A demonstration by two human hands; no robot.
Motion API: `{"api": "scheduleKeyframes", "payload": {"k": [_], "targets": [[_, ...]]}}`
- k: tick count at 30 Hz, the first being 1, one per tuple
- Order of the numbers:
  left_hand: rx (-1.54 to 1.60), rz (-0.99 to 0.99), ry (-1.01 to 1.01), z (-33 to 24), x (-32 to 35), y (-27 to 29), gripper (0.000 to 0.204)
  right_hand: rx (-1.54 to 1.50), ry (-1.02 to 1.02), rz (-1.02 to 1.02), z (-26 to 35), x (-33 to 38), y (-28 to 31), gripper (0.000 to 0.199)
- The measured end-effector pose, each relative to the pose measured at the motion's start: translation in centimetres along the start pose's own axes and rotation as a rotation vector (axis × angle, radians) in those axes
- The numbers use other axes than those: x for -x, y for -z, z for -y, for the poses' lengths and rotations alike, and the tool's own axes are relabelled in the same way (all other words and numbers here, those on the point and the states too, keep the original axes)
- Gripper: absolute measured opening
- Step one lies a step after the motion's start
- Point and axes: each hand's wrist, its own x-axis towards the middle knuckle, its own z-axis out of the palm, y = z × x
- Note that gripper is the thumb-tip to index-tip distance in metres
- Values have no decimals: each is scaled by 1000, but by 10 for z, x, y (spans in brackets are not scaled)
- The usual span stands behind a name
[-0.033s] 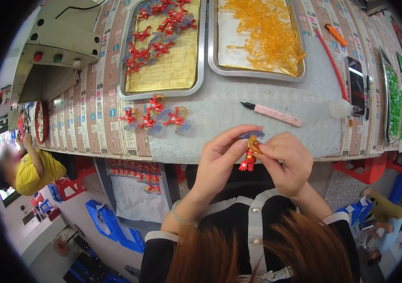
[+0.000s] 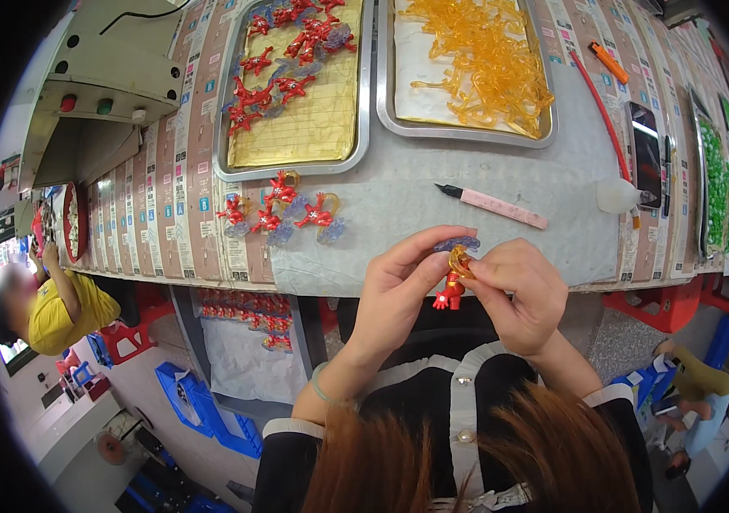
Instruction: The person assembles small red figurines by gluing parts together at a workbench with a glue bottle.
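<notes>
Between my two hands, just past the table's near edge, is a small red toy figure [image 2: 452, 292] with a clear blue base at its upper end. My left hand [image 2: 407, 278] pinches it by the blue part. My right hand [image 2: 518, 291] has thumb and forefinger closed on a clear amber piece [image 2: 460, 261] set against the figure; the fingers partly hide where the two meet. Several red figures with blue and amber parts [image 2: 283, 209] lie on the table to the left. Beyond my hands rests a pink pen [image 2: 501, 209] with a black tip.
One metal tray [image 2: 364, 128] holds red figures, another [image 2: 467, 132] loose amber pieces. At right are a phone [image 2: 645, 154], an orange cutter [image 2: 609, 63], a red tube [image 2: 608, 120] and a tray of green pieces [image 2: 713, 188]. A grey machine [image 2: 112, 81] stands left; below, an open drawer [image 2: 253, 359] holds figures.
</notes>
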Motion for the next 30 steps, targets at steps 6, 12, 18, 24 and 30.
{"api": "scheduleKeyframes", "payload": {"k": [6, 12, 18, 24, 30], "targets": [[115, -34, 57, 0, -2, 3, 25, -67, -235, -16, 0, 2, 9, 14], [32, -149, -13, -2, -7, 7, 26, -635, -913, 105, 4, -10, 36, 21], [76, -204, 33, 2, -7, 11, 26, -974, -1001, 21, -10, -6, 42, 13], [115, -211, 60, 4, -9, 11, 26, -1339, -989, 59, -17, -4, 47, 17], [163, -231, 83, 6, -8, 12, 26, -1206, -999, -56, -4, -11, 37, 17]]}}
